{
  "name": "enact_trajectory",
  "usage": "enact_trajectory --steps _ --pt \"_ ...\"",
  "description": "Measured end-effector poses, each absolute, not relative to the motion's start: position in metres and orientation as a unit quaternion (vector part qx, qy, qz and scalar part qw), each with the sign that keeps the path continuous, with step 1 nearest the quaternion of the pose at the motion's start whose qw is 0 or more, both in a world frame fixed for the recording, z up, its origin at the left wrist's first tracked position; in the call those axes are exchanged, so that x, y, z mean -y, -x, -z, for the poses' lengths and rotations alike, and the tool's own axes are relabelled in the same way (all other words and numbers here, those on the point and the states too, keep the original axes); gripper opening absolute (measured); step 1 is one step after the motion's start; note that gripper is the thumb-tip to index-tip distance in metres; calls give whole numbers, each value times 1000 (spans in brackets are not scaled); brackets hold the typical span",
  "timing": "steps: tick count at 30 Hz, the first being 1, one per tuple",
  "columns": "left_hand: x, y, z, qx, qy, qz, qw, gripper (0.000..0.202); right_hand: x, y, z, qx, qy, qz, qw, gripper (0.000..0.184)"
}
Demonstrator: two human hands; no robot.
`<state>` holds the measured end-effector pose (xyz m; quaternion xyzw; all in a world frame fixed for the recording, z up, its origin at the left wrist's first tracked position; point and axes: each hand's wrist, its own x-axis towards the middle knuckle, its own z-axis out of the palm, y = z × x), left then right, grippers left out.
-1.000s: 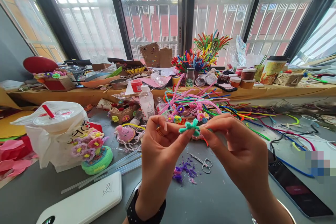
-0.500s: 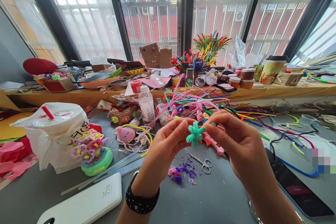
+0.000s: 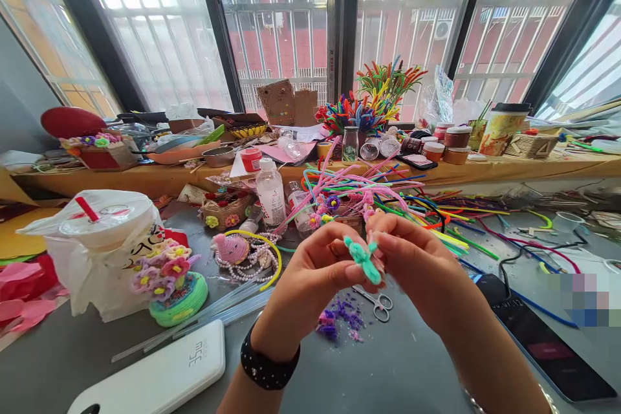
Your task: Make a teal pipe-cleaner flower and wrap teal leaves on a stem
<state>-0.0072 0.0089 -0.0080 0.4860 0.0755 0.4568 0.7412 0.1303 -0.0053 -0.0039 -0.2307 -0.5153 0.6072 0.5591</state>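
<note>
Both hands are raised together above the grey table (image 3: 388,369): the left hand (image 3: 310,278) and the right hand (image 3: 417,265) each pinch a small teal pipe-cleaner flower (image 3: 363,257) between thumb and fingertips, grips narrow and closed on it, knuckles nearly touching. From the flower, small scissors (image 3: 377,301) lie at 5 o'clock and purple scraps (image 3: 339,320) at 7 o'clock, both on the table. A heap of coloured pipe cleaners (image 3: 388,191) lies at 12 o'clock, and a dark phone (image 3: 538,336) at 4 o'clock.
</note>
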Motion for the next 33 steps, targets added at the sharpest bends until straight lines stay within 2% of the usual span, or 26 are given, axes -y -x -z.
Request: enact_trajectory --steps 4,7,11,17,21,27,33 --pt "-11 9 7 -81 -493 -471 727 22 8 -134 1 569 276 -485 604 11" --pt "-12 11 5 -190 -509 -529 652 28 8 -140 -1 625 355 -305 624 8" --pt "-10 13 3 -300 -547 -542 563 25 8 -145 -3 692 414 -94 584 4" --pt "-15 11 8 -370 -565 -512 531 17 4 -142 2 758 389 55 520 10" --pt "-23 10 14 -352 -579 -477 560 20 -3 -139 8 763 387 88 510 12" --pt "-41 4 33 -354 -608 -477 526 25 -22 -135 21 731 435 -7 525 6" --pt "-58 4 44 -419 -617 -458 484 24 -32 -164 35 721 525 -50 450 20"
